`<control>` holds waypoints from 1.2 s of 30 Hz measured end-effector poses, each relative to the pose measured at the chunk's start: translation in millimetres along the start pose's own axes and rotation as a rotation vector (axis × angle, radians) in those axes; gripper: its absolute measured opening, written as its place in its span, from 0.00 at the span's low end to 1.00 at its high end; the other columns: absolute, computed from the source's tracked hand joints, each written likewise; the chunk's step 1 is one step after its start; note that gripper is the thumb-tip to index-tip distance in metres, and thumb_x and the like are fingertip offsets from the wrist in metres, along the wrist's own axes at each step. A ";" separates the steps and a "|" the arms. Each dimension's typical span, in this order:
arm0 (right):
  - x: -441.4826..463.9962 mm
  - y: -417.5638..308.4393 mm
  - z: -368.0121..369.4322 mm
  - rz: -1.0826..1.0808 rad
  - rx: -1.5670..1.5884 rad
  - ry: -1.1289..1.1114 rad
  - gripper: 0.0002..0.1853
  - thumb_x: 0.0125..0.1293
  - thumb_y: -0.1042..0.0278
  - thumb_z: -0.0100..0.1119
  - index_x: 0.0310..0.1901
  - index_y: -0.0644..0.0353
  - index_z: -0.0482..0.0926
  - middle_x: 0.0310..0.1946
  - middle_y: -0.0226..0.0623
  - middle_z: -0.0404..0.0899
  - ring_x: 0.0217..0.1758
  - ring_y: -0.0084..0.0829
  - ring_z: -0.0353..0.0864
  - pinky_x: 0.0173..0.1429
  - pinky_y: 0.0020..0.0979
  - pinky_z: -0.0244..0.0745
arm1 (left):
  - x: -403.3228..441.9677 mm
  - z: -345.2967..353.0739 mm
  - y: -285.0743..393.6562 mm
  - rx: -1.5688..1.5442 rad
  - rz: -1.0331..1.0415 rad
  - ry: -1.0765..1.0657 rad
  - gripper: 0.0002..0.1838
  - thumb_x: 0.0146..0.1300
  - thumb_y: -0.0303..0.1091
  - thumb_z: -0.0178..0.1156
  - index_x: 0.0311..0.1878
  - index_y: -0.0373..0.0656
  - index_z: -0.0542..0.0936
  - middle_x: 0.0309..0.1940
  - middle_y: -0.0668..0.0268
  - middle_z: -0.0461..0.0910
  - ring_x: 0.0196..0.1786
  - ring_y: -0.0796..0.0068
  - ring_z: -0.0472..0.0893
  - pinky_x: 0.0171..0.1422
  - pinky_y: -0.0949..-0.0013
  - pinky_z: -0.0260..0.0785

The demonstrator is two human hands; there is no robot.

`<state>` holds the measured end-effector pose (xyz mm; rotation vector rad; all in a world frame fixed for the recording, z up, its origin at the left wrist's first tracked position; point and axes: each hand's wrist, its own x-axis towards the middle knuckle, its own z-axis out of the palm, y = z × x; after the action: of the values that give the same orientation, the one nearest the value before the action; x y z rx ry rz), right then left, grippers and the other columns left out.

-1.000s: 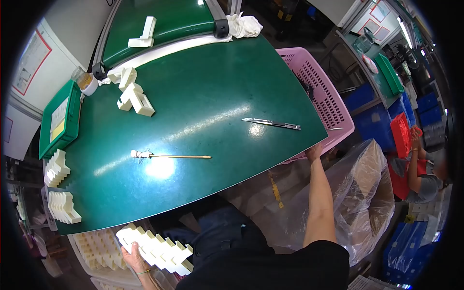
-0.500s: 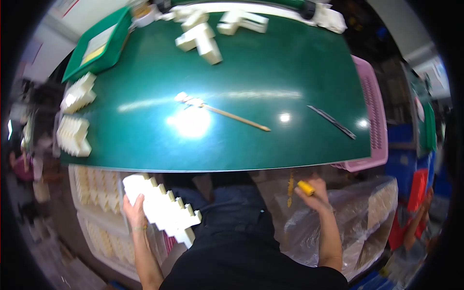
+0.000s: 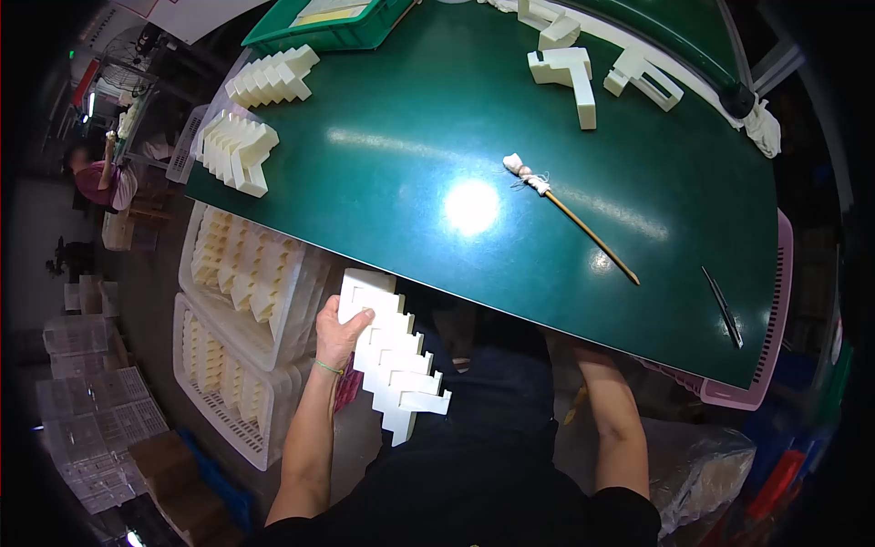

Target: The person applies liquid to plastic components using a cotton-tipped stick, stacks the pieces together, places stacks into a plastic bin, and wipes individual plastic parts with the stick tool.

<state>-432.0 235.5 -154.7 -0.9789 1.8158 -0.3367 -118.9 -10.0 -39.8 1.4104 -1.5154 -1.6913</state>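
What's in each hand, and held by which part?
Left hand grips the white stack by its left edge, near the table-side end. Right hand is hidden by the table; its hold cannot be told.

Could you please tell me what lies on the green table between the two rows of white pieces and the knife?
In the head view, a wooden stick with a white wrapped end lies between the rows and the knife.

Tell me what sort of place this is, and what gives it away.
Likely a factory workshop: similar white parts stand in rows on a green worktable, more pale pieces fill plastic crates close by, and another person is in the background.
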 end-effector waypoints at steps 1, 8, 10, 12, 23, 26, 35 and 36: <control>4.9 0.8 2.1 0.009 0.028 0.006 0.25 0.60 0.44 0.56 0.55 0.49 0.74 0.50 0.41 0.76 0.56 0.42 0.74 0.61 0.39 0.68 | 1.1 1.9 0.1 0.000 -0.008 0.003 0.15 0.53 0.24 0.67 0.41 0.36 0.72 0.36 0.62 0.79 0.37 0.79 0.78 0.44 0.73 0.74; 10.5 14.0 11.9 0.056 0.195 0.089 0.22 0.60 0.51 0.57 0.54 0.52 0.74 0.49 0.39 0.77 0.54 0.39 0.75 0.59 0.37 0.70 | 13.0 13.3 -5.1 0.038 -0.073 -0.074 0.15 0.53 0.23 0.67 0.41 0.36 0.71 0.36 0.62 0.79 0.36 0.79 0.79 0.43 0.73 0.74; 13.9 19.2 14.1 0.067 0.256 0.121 0.22 0.60 0.53 0.57 0.54 0.52 0.75 0.49 0.39 0.77 0.54 0.38 0.75 0.59 0.37 0.70 | 13.9 14.0 -3.4 0.041 -0.069 -0.084 0.15 0.53 0.23 0.67 0.41 0.36 0.71 0.35 0.62 0.80 0.36 0.79 0.79 0.43 0.73 0.74; 15.1 25.3 15.6 0.073 0.316 0.152 0.21 0.60 0.55 0.58 0.53 0.53 0.75 0.48 0.39 0.77 0.53 0.37 0.75 0.58 0.37 0.70 | 10.7 12.8 2.5 -0.010 -0.075 -0.050 0.14 0.53 0.22 0.66 0.40 0.37 0.72 0.35 0.63 0.79 0.35 0.80 0.78 0.42 0.74 0.74; -26.4 61.0 68.6 0.148 1.330 0.482 0.18 0.60 0.66 0.60 0.52 0.56 0.76 0.47 0.36 0.77 0.50 0.33 0.77 0.56 0.34 0.73 | 5.9 -5.9 -3.7 0.167 -0.025 0.033 0.15 0.54 0.24 0.65 0.45 0.36 0.74 0.37 0.64 0.79 0.37 0.76 0.79 0.44 0.71 0.73; -64.4 69.5 86.5 0.182 1.580 0.703 0.17 0.60 0.69 0.60 0.52 0.57 0.76 0.47 0.36 0.77 0.49 0.32 0.77 0.55 0.34 0.74 | 8.0 -5.8 -5.8 0.069 -0.013 0.004 0.13 0.57 0.23 0.63 0.45 0.37 0.73 0.37 0.65 0.79 0.36 0.78 0.78 0.43 0.73 0.72; -216.4 94.9 9.3 -0.082 0.793 1.807 0.11 0.59 0.71 0.57 0.42 0.65 0.78 0.39 0.39 0.80 0.44 0.30 0.78 0.54 0.33 0.71 | 7.3 -5.8 -0.3 0.003 0.032 -0.078 0.10 0.59 0.24 0.63 0.41 0.39 0.73 0.36 0.66 0.79 0.36 0.80 0.77 0.44 0.73 0.71; -229.0 120.1 0.0 -0.147 0.825 1.868 0.10 0.60 0.70 0.57 0.41 0.64 0.77 0.38 0.40 0.80 0.44 0.32 0.78 0.56 0.34 0.70 | 5.9 -4.6 1.7 -0.003 0.040 -0.073 0.10 0.59 0.24 0.63 0.41 0.40 0.73 0.36 0.66 0.79 0.36 0.80 0.77 0.44 0.72 0.71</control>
<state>-449.8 482.9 -81.8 0.0876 2.5526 -2.4388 -117.5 -17.5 -39.9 1.3212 -1.5687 -1.7383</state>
